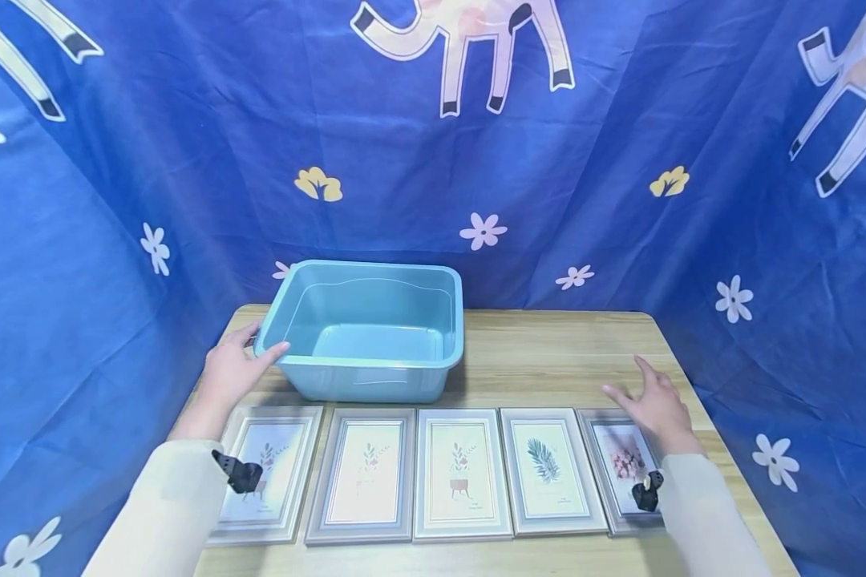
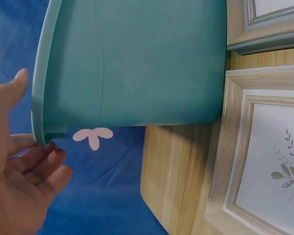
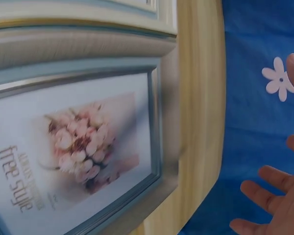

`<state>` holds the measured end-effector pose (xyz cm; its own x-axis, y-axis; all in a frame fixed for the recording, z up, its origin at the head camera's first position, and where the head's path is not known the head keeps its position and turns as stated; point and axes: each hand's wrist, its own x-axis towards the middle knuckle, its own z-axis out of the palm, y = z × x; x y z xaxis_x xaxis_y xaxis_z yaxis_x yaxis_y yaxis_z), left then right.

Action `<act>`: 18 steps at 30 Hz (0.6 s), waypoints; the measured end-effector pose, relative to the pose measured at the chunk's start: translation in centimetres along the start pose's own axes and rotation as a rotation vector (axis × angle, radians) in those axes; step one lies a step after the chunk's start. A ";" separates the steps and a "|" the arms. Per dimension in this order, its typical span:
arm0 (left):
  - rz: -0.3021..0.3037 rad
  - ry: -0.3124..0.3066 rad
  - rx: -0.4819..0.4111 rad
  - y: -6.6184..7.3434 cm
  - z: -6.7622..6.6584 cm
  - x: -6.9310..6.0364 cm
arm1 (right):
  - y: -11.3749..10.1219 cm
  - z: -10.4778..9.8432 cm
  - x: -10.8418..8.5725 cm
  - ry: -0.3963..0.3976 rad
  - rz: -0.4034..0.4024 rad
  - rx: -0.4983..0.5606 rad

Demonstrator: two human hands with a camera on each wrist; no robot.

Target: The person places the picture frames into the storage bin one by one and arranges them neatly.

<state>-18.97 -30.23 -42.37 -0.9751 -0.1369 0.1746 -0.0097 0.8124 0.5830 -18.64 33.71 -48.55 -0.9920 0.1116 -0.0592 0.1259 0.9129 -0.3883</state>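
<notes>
A light blue plastic tub stands at the left rear of the table. My left hand is at its front left corner, thumb over the rim and fingers curled round the outside; in the left wrist view the hand meets the rim corner. My right hand hovers over the right side of the table with spread fingers, holding nothing. Beneath that forearm lies a picture frame with a pink flower print, partly covered by the sleeve. Left of it lie a leaf-print frame and a plant-print frame.
Two more plant-print frames, one in the middle left and one at the far left, complete the front row. Wooden tabletop shows right of the tub. A blue patterned curtain encloses the table's back and sides.
</notes>
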 end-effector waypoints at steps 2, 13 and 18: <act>-0.004 0.024 -0.032 -0.2 0.0 0.0 | 0.6 0.0 -0.1 -0.016 0.004 0.013; -0.093 0.054 -0.156 -1.2 0.0 0.2 | 3.2 0.6 -0.5 -0.074 0.037 0.109; -0.121 0.028 -0.234 -1.5 -0.1 0.5 | 4.1 0.8 -0.7 -0.070 0.044 0.154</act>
<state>-19.40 -31.62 -43.09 -0.9634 -0.2434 0.1119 -0.0716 0.6365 0.7680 -17.44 37.07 -50.84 -0.9830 0.1175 -0.1414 0.1748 0.8360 -0.5201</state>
